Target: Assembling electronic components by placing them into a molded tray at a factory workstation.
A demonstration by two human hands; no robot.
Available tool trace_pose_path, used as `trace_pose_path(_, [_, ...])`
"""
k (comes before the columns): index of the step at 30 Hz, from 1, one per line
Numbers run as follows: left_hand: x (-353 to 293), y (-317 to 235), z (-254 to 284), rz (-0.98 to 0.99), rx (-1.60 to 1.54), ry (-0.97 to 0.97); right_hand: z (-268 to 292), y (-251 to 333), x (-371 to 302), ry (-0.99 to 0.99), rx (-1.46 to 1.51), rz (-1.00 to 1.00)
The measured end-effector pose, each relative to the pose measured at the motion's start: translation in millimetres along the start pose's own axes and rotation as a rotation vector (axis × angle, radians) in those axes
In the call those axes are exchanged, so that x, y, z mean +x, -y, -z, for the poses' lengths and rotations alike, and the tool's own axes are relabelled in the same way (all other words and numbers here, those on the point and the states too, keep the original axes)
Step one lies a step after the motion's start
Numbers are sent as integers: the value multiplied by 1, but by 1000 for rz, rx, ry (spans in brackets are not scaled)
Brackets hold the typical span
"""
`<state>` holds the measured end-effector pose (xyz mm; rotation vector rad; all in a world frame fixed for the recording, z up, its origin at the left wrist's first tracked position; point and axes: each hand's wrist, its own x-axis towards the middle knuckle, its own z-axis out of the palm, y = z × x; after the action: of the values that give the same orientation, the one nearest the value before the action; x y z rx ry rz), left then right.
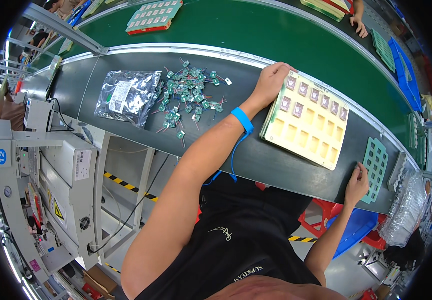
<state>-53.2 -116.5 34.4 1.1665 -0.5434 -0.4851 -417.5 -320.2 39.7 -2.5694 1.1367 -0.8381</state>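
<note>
Tray (317, 132) lies just right of the left grip (272, 82), which clasps its corner near the table's (256, 155) far edge; right grip (357, 184), curled, contents unclear, sits beside one plate (376, 170). Tray carries eight parts (314, 95).

A partly filled cream tray (310, 127) sits left of a green lattice plate (374, 171).

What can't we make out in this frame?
All in the head view:
- Left hand: fingertips at the cream tray, hidden by the hand itself.
- Right hand: any contact with the green tray, hidden by its fingers.
- Silver bag: contents, hidden by shiny film.
- Circuit boards: count, too small and overlapping.
- Co-worker's hand: upper arm cut off by the top edge.
</note>
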Motion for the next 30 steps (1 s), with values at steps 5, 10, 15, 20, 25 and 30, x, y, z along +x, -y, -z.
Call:
trace_pose_path(5, [0, -1, 0, 5, -7, -1, 0, -1, 0, 10, -16, -3])
trace_pose_path(10, [0, -1, 0, -6, -20, 1, 0, 0, 1, 10, -2, -3])
trace_pose_path(15, [-1, -2, -1, 15, -35, 4, -1, -2, 0, -5, 17, 11])
trace_pose_path(20, [1, 0, 0, -9, -22, 2, 0, -1, 1, 22, -12, -26])
trace_pose_path(25, [0, 1, 0, -5, -36, 0, -2, -3, 1, 6, 0, -12])
trace_pose_path(30, [0, -1, -3, -9, -61, -20, 0, -2, 0, 17, -21, -24])
